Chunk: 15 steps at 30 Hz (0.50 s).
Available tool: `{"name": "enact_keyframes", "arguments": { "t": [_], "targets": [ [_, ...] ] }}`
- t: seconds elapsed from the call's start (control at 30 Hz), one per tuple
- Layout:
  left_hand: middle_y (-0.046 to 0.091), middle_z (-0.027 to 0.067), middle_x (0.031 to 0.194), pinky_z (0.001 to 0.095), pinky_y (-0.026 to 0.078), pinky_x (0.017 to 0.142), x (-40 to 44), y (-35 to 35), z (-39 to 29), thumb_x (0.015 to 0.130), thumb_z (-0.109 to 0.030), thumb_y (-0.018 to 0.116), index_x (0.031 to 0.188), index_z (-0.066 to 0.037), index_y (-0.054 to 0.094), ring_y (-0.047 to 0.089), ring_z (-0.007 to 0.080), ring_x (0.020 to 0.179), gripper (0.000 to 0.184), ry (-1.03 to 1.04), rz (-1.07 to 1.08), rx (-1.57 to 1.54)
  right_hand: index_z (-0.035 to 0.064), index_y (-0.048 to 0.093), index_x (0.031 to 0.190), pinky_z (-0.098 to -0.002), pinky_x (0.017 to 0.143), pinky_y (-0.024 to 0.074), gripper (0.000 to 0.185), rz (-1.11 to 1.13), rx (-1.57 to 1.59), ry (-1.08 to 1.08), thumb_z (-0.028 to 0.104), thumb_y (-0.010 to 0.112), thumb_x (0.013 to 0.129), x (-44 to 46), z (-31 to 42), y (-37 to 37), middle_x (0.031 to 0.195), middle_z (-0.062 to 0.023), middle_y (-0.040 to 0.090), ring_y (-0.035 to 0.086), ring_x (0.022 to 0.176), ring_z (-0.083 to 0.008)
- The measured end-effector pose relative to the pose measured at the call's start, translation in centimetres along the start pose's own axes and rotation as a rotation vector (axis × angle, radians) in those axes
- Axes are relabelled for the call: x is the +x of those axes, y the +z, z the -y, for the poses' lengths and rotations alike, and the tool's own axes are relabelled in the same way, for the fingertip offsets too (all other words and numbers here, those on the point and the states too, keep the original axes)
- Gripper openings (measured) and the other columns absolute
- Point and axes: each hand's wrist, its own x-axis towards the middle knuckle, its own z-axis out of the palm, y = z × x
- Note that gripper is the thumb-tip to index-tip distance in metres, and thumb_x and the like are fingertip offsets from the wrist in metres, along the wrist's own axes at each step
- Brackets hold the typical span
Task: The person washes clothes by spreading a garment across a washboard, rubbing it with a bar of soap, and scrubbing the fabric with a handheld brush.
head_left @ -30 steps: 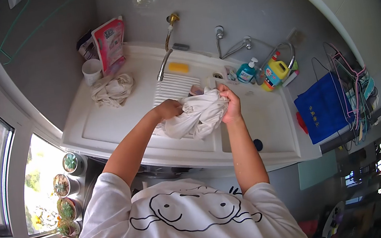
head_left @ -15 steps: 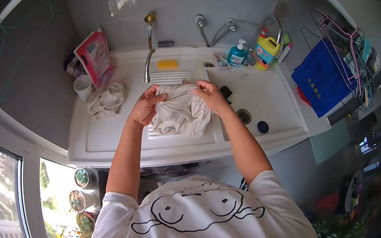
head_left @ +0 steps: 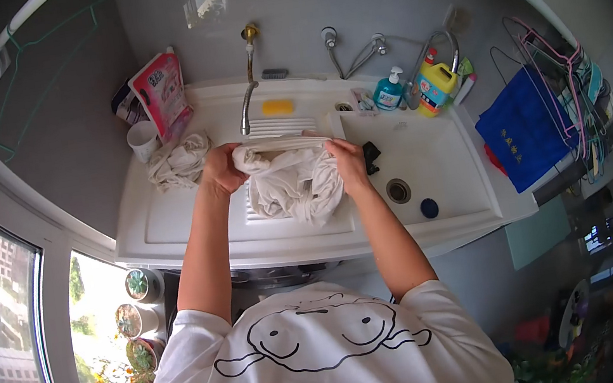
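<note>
The left hand (head_left: pixel 223 169) and right hand (head_left: pixel 348 162) are each clamped on the upper edge of a white cloth (head_left: pixel 293 181), stretched between them with its bunched folds below. The cloth hides some fingertips and much of the ribbed washboard (head_left: pixel 281 125); whether they touch is unclear. Just right of the right hand, a black object (head_left: pixel 371 157) is too indistinct to identify.
</note>
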Motion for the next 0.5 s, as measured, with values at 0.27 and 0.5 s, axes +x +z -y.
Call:
{"name": "enact_keyframes", "arguments": {
  "t": [0.27, 0.5],
  "targets": [
    [0.056, 0.0115, 0.087, 0.0329, 0.045, 0.072, -0.8, 0.9, 2.1, 0.071, -0.016, 0.066, 0.092, -0.001, 0.050, 0.055, 0.0235, 0.080, 0.030, 0.649, -0.243, 0.838, 0.0039, 0.057, 0.091, -0.0239, 0.069, 0.0408, 0.020, 0.001, 0.505, 0.080, 0.019, 0.058, 0.077, -0.7, 3.1, -0.3, 0.083, -0.0003, 0.055, 0.051, 0.077, -0.0095],
    [0.057, 0.0116, 0.077, 0.0325, 0.044, 0.067, -1.7, 3.7, 6.1, 0.069, -0.017, 0.063, 0.084, -0.004, 0.056, 0.056, 0.0298, 0.076, 0.020, 0.844, -0.086, 1.454, 0.0043, 0.058, 0.089, -0.0219, 0.066, 0.0411, 0.019, 0.306, 0.499, 0.061, 0.020, 0.056, 0.078, -0.3, 4.0, -0.5, 0.082, 0.0006, 0.056, 0.052, 0.075, -0.0078]
  ]
}}
